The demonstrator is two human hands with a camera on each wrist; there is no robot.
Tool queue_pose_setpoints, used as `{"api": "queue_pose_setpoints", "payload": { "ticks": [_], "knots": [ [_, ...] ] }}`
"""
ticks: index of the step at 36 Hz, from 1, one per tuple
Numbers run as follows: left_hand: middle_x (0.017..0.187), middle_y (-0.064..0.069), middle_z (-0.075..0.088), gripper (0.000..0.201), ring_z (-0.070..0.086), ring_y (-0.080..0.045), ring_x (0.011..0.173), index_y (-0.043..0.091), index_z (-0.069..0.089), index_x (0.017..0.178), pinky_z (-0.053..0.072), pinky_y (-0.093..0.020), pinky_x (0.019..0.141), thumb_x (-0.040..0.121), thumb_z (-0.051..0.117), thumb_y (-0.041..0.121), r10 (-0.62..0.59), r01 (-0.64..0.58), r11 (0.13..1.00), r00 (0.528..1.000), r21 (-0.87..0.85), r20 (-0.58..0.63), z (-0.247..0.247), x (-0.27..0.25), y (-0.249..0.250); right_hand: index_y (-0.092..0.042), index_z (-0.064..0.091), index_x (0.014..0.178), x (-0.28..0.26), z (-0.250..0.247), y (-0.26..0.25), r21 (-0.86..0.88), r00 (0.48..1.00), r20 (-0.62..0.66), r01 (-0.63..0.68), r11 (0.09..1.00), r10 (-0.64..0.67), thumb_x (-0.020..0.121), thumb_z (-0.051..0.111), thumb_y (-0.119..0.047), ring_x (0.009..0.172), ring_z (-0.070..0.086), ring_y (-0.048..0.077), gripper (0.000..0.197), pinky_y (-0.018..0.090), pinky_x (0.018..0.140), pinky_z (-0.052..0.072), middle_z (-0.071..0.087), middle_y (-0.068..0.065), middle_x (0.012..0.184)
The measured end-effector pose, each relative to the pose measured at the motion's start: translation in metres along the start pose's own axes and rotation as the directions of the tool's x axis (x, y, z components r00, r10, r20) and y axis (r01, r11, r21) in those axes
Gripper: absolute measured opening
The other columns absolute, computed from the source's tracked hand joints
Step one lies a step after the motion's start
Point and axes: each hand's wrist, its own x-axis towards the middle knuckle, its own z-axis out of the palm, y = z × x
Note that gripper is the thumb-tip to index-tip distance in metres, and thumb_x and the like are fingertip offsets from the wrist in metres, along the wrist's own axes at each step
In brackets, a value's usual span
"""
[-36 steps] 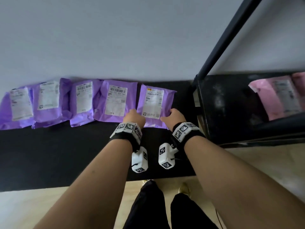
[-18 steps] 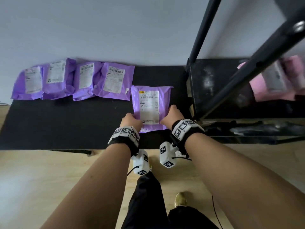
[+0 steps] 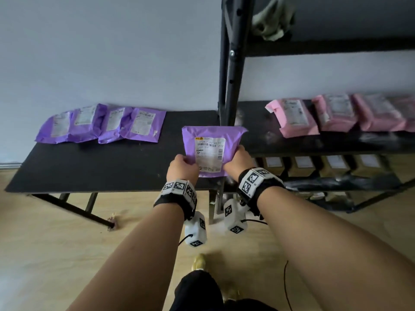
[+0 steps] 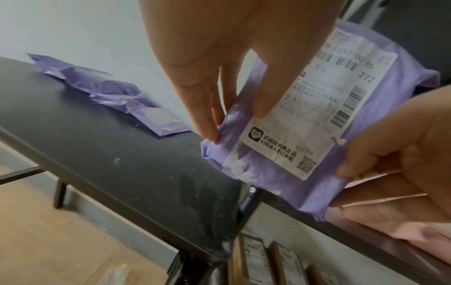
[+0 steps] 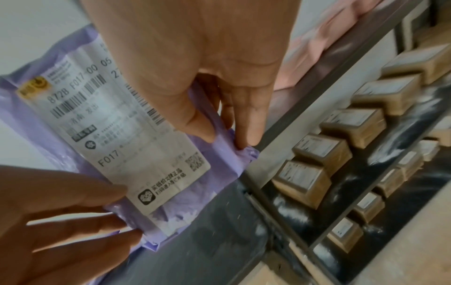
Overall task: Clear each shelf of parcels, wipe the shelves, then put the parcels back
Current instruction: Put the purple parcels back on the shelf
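Observation:
A purple parcel (image 3: pixel 212 141) with a white label is lifted off the black table (image 3: pixel 101 167), held upright near the table's right end beside the shelf post. My left hand (image 3: pixel 183 168) pinches its lower left edge, thumb on the front (image 4: pixel 262 96). My right hand (image 3: pixel 237 163) pinches its lower right edge (image 5: pixel 219 119). Several more purple parcels (image 3: pixel 101 125) lie in a row at the back of the table. Pink parcels (image 3: pixel 332 114) lie on the middle shelf (image 3: pixel 292 142) of the black rack.
A grey-green cloth (image 3: pixel 272 17) sits on the upper shelf. Brown boxes (image 3: pixel 325 163) line the lower shelf (image 5: pixel 336 150). The rack's black upright post (image 3: pixel 229 63) stands just behind the held parcel. Wooden floor lies below; a white wall is behind.
Both hands took the rightmost purple parcel from the row, pulled it toward me and lifted it off the table, moving right toward the rack. The view rose, showing the shelves.

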Motion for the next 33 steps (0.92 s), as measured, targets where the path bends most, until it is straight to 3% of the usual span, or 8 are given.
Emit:
{"api": "queue_pose_setpoints", "payload": {
  "ticks": [5,10,18,21,24,27,31,33],
  "knots": [
    [0.105,-0.006,0.064,0.021,0.059,-0.023,0.093,0.014,0.059,0.104,0.037,-0.025,0.071,0.085,0.056,0.023,0.136,-0.138,0.990,0.988,0.016,0.070,0.017,-0.023,0.045,-0.009,0.050,0.122,-0.009,-0.051,0.025,0.074,0.990,-0.128,-0.053,0.996,0.062,0.079,0.061,-0.008,0.107,0.062,0.032,0.045,0.033,0.085,0.051,0.062,0.012,0.120],
    [0.102,-0.008,0.064,0.016,0.056,-0.024,0.085,0.014,0.057,0.097,0.039,-0.027,0.069,0.087,0.054,0.025,0.298,-0.309,0.951,0.936,0.029,0.186,0.039,-0.044,0.096,-0.008,0.047,0.128,-0.022,-0.109,0.052,0.197,0.945,-0.282,-0.112,0.974,0.166,0.082,0.058,-0.007,0.104,0.062,0.030,0.047,0.025,0.073,0.041,0.061,0.010,0.119],
    [0.103,-0.010,0.064,0.025,0.060,-0.030,0.096,0.013,0.060,0.108,0.044,-0.029,0.074,0.089,0.050,0.025,0.531,-0.551,0.834,0.785,-0.033,0.320,0.067,-0.087,0.181,-0.007,0.049,0.122,-0.053,-0.200,0.082,0.320,0.808,-0.526,-0.101,0.942,0.265,0.082,0.053,-0.007,0.089,0.061,0.028,0.040,0.025,0.067,0.045,0.060,0.010,0.111],
    [0.100,-0.010,0.064,0.020,0.060,-0.030,0.095,0.011,0.059,0.104,0.041,-0.027,0.073,0.090,0.050,0.023,0.600,-0.622,0.781,0.725,-0.052,0.338,0.073,-0.102,0.213,-0.007,0.048,0.122,-0.066,-0.233,0.089,0.352,0.744,-0.610,-0.053,0.934,0.272,0.088,0.051,-0.003,0.081,0.052,0.019,0.035,0.019,0.056,0.039,0.053,0.001,0.099],
    [0.097,-0.009,0.062,0.022,0.060,-0.028,0.091,0.012,0.058,0.109,0.039,-0.026,0.073,0.091,0.050,0.023,0.666,-0.682,0.727,0.670,-0.084,0.326,0.078,-0.116,0.244,-0.012,0.048,0.120,-0.076,-0.260,0.097,0.400,0.686,-0.664,-0.009,0.916,0.297,0.088,0.053,-0.006,0.078,0.057,0.016,0.033,0.015,0.048,0.034,0.056,-0.002,0.095],
    [0.091,-0.002,0.058,0.022,0.050,-0.015,0.066,0.016,0.056,0.109,0.035,-0.024,0.066,0.094,0.046,0.029,0.721,-0.748,0.663,0.621,-0.044,0.309,0.083,-0.128,0.274,-0.018,0.045,0.114,-0.086,-0.286,0.104,0.420,0.659,-0.684,0.006,0.907,0.312,0.090,0.052,-0.008,0.069,0.051,0.010,0.027,0.015,0.052,0.034,0.051,-0.003,0.092],
    [0.091,0.000,0.057,0.024,0.051,-0.020,0.079,0.016,0.056,0.103,0.035,-0.029,0.067,0.096,0.046,0.036,0.777,-0.793,0.601,0.552,-0.098,0.304,0.091,-0.143,0.313,-0.013,0.047,0.115,-0.093,-0.323,0.109,0.428,0.601,-0.729,0.027,0.903,0.328,0.090,0.051,-0.010,0.079,0.058,0.018,0.025,0.021,0.068,0.042,0.054,-0.001,0.089],
    [0.091,-0.001,0.057,0.025,0.052,-0.022,0.082,0.013,0.058,0.104,0.036,-0.029,0.070,0.095,0.046,0.034,0.808,-0.817,0.567,0.525,-0.106,0.268,0.096,-0.148,0.335,-0.011,0.045,0.110,-0.090,-0.344,0.113,0.418,0.580,-0.750,0.042,0.907,0.319,0.091,0.049,-0.008,0.066,0.050,0.010,0.019,0.012,0.052,0.037,0.048,-0.005,0.081]
  ]
}}
